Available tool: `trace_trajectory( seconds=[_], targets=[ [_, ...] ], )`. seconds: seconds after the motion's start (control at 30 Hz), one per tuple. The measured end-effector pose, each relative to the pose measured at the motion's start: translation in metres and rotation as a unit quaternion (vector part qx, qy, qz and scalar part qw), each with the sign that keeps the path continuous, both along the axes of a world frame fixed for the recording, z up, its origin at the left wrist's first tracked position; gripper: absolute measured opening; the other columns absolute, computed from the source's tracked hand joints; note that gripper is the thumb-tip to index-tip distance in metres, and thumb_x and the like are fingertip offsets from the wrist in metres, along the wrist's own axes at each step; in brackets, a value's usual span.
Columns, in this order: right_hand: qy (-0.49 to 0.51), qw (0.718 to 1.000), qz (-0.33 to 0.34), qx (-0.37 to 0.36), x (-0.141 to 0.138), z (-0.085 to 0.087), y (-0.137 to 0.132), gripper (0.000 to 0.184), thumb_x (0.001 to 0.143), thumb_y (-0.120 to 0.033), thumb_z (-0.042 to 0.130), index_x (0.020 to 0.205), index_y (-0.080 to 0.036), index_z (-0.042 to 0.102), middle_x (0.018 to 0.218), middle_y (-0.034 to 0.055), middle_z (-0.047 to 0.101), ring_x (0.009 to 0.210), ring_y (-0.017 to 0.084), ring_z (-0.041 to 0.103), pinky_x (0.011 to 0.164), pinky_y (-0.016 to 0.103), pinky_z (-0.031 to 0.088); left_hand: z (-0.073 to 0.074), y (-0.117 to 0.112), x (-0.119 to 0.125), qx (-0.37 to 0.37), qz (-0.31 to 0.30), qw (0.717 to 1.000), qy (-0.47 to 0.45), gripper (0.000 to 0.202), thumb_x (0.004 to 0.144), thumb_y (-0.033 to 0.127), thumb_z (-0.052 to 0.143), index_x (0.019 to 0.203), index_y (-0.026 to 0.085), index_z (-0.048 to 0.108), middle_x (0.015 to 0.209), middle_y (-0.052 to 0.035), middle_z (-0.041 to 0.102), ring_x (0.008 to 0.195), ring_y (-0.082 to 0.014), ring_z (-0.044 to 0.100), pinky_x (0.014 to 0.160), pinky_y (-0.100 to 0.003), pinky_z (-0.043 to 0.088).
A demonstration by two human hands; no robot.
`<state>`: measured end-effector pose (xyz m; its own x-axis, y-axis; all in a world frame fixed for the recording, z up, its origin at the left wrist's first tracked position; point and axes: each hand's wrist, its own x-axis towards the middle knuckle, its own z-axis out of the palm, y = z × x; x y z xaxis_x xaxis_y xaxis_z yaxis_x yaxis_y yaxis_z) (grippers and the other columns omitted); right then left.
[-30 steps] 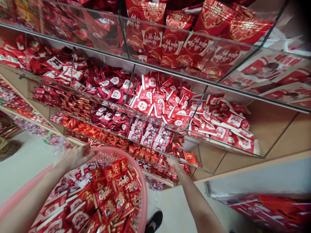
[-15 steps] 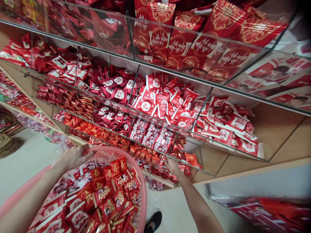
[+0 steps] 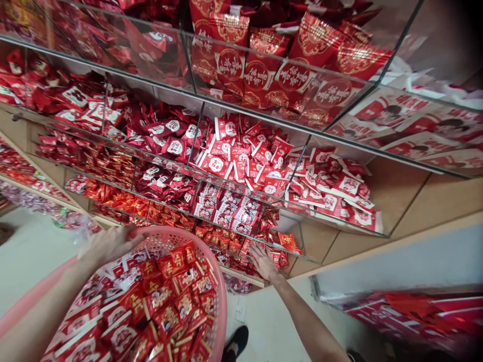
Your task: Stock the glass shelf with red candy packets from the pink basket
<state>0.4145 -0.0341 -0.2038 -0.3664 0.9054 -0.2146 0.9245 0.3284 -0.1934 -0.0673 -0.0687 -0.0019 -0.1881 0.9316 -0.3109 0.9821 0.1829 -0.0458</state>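
A pink plastic basket (image 3: 221,301) full of small red snack packets (image 3: 166,301) rests against my left forearm. My left hand (image 3: 109,244) grips the basket's far rim, fingers curled over it. My right hand (image 3: 262,260) reaches into a low glass shelf compartment, fingers spread flat over the red packets (image 3: 285,241) lying there, holding nothing.
Tiered glass shelves (image 3: 241,108) with dividers hold heaps of red and white packets (image 3: 241,156). Large red bags (image 3: 287,75) fill the top tier. A wooden shelf base (image 3: 415,201) runs to the right. My shoe (image 3: 236,342) stands on the pale floor.
My right hand has slid slightly left and lower, and its fingers have spread flat over the packets. The view has shifted a little. The left hand keeps its hold on the basket rim.
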Motion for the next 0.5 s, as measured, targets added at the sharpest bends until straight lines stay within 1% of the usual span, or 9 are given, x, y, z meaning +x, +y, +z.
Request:
trace_trajectory(
  seconds=[0.1, 0.17, 0.2, 0.27, 0.33, 0.4, 0.5],
  targets=[
    [0.01, 1.0, 0.003, -0.003, 0.0, 0.002, -0.007, 0.045, 0.095, -0.037, 0.03, 0.136, -0.027, 0.047, 0.149, 0.0016, 0.037, 0.141, 0.022, 0.021, 0.115, 0.05, 0.009, 0.003, -0.001, 0.002, -0.004, -0.001, 1.0, 0.012, 0.06, 0.079, 0.063, 0.018, 0.097, 0.021, 0.057, 0.092, -0.0147, 0.071, 0.087, -0.0324, 0.066, 0.071, -0.039, 0.046],
    [0.032, 0.999, -0.011, 0.007, -0.002, 0.006, -0.006, 0.043, 0.095, -0.041, 0.033, 0.13, -0.027, 0.053, 0.149, 0.0018, 0.037, 0.141, 0.021, 0.022, 0.115, 0.047, 0.01, 0.004, -0.003, 0.001, -0.003, -0.004, 1.0, 0.012, 0.06, 0.08, 0.063, 0.018, 0.098, 0.02, 0.056, 0.093, -0.0149, 0.071, 0.087, -0.0321, 0.066, 0.072, -0.038, 0.046],
    [0.046, 0.999, -0.024, 0.014, -0.004, 0.008, -0.003, 0.042, 0.095, -0.041, 0.034, 0.129, -0.026, 0.054, 0.148, 0.0028, 0.039, 0.14, 0.021, 0.024, 0.115, 0.045, 0.012, 0.004, -0.004, 0.0, -0.003, -0.006, 1.0, 0.008, 0.06, 0.08, 0.063, 0.018, 0.097, 0.02, 0.056, 0.093, -0.0149, 0.071, 0.087, -0.0319, 0.066, 0.072, -0.038, 0.045],
    [0.069, 0.995, -0.064, 0.024, -0.008, 0.013, 0.008, 0.04, 0.096, -0.037, 0.034, 0.128, -0.022, 0.054, 0.143, 0.0074, 0.045, 0.135, 0.021, 0.034, 0.113, 0.042, 0.021, 0.002, -0.006, -0.004, -0.004, -0.008, 1.0, 0.003, 0.061, 0.08, 0.064, 0.017, 0.095, 0.02, 0.057, 0.092, -0.0147, 0.071, 0.086, -0.0314, 0.066, 0.072, -0.038, 0.045],
    [0.077, 0.991, -0.103, 0.022, -0.012, 0.016, 0.024, 0.036, 0.097, -0.035, 0.038, 0.125, -0.019, 0.054, 0.133, 0.0112, 0.053, 0.124, 0.022, 0.047, 0.106, 0.044, 0.034, 0.0, -0.008, -0.008, -0.004, -0.004, 1.0, 0.004, 0.06, 0.08, 0.064, 0.017, 0.093, 0.021, 0.057, 0.09, -0.0142, 0.071, 0.084, -0.0312, 0.066, 0.071, -0.038, 0.045],
    [0.086, 0.987, -0.137, 0.012, -0.015, 0.018, 0.04, 0.033, 0.094, -0.036, 0.047, 0.12, -0.018, 0.056, 0.124, 0.01, 0.057, 0.111, 0.022, 0.055, 0.095, 0.044, 0.044, -0.002, -0.009, -0.01, -0.001, 0.004, 1.0, 0.007, 0.062, 0.08, 0.065, 0.017, 0.094, 0.021, 0.058, 0.089, -0.0142, 0.071, 0.083, -0.0318, 0.066, 0.071, -0.039, 0.045],
    [0.107, 0.978, -0.177, 0.0, -0.019, 0.018, 0.055, 0.033, 0.09, -0.038, 0.055, 0.116, -0.017, 0.057, 0.12, 0.0066, 0.057, 0.102, 0.023, 0.058, 0.087, 0.043, 0.051, -0.001, -0.012, -0.01, -0.006, 0.018, 1.0, 0.015, 0.065, 0.079, 0.067, 0.015, 0.098, 0.021, 0.057, 0.09, -0.015, 0.07, 0.085, -0.0328, 0.066, 0.072, -0.04, 0.045]
  ],
)
